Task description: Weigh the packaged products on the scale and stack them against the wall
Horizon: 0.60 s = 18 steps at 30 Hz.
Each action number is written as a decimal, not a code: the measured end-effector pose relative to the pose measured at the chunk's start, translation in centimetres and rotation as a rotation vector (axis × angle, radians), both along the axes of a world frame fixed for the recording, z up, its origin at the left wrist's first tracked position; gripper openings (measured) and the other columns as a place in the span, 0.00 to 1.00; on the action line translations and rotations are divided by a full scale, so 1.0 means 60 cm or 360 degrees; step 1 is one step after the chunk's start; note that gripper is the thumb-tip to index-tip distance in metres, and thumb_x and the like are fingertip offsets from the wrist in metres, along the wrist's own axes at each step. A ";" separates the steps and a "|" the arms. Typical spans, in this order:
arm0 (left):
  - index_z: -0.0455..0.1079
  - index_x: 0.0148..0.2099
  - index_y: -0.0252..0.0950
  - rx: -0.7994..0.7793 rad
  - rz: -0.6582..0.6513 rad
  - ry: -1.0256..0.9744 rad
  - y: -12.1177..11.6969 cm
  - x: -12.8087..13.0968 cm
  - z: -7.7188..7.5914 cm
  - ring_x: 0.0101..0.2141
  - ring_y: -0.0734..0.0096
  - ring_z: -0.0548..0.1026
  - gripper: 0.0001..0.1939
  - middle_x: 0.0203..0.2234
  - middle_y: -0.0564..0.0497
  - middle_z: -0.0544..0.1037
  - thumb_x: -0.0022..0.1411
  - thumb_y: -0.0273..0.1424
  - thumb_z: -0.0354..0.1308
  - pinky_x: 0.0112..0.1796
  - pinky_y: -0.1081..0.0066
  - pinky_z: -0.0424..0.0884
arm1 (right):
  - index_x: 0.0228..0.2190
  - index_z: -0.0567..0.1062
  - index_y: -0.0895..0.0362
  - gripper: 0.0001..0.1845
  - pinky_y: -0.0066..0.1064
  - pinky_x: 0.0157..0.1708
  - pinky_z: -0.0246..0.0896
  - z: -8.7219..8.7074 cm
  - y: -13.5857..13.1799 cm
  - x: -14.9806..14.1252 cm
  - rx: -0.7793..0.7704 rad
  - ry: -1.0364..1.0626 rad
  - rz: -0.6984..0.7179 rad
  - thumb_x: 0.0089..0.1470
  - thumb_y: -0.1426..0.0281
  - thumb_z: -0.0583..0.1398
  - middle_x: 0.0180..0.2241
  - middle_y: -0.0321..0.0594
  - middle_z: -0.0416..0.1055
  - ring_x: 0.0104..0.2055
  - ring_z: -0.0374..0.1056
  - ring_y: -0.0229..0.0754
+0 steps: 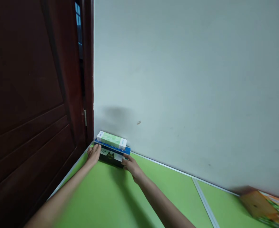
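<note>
A small stack of boxes sits in the corner where the wall meets the door frame. At the bottom is a black and grey box [111, 158] with a pointed-ear figure on its front. A flat blue box [127, 150] lies over it, and a long white and green box [111, 139] rests on top. My left hand [94, 153] grips the left end of the black box. At its right end, my right hand [131, 166] holds it with the fingers bent around the corner. The fingertips behind the box ends are partly hidden.
A pale wall [182, 88] rises behind the boxes, and a dark wooden door [30, 95] stands at the left. The green surface [94, 196] has a white strip [204, 202] across it. A colourful cardboard box [260, 204] lies at the lower right, blurred.
</note>
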State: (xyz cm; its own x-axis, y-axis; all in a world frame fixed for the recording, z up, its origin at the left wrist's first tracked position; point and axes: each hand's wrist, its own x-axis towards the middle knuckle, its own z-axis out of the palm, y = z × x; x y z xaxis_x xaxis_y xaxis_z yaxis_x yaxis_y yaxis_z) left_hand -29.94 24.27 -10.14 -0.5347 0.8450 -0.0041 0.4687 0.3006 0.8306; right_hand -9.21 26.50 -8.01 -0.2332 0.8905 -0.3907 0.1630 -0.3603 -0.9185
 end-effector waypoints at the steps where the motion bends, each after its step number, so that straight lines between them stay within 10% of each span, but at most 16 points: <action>1: 0.66 0.52 0.40 -0.0024 0.0018 -0.0002 -0.015 0.006 0.004 0.56 0.51 0.61 0.24 0.50 0.40 0.70 0.60 0.45 0.42 0.54 0.54 0.56 | 0.46 0.71 0.57 0.29 0.45 0.46 0.60 0.003 -0.012 0.003 -0.0001 0.0000 -0.0001 0.37 0.73 0.59 0.39 0.46 0.75 0.44 0.70 0.52; 6: 0.61 0.58 0.38 0.0115 0.0003 0.0037 -0.067 0.020 0.044 0.58 0.54 0.58 0.28 0.54 0.40 0.65 0.61 0.45 0.42 0.57 0.57 0.51 | 0.57 0.60 0.56 0.39 0.46 0.53 0.56 0.029 -0.052 0.004 0.0093 0.0028 0.0086 0.40 0.71 0.60 0.51 0.49 0.68 0.53 0.64 0.54; 11: 0.58 0.60 0.37 0.0422 -0.0043 -0.0012 -0.012 0.004 0.088 0.59 0.62 0.57 0.26 0.58 0.43 0.63 0.64 0.41 0.40 0.58 0.66 0.51 | 0.60 0.52 0.54 0.43 0.46 0.59 0.48 0.050 -0.012 -0.024 0.0572 0.0041 0.0015 0.42 0.70 0.59 0.61 0.46 0.55 0.62 0.53 0.52; 18: 0.56 0.62 0.32 0.0550 -0.0053 -0.0267 0.081 -0.020 0.054 0.60 0.65 0.57 0.25 0.61 0.44 0.61 0.65 0.35 0.41 0.59 0.69 0.51 | 0.59 0.54 0.58 0.44 0.42 0.62 0.40 0.013 0.060 -0.038 0.0895 -0.0057 -0.0084 0.39 0.72 0.58 0.61 0.45 0.55 0.63 0.48 0.51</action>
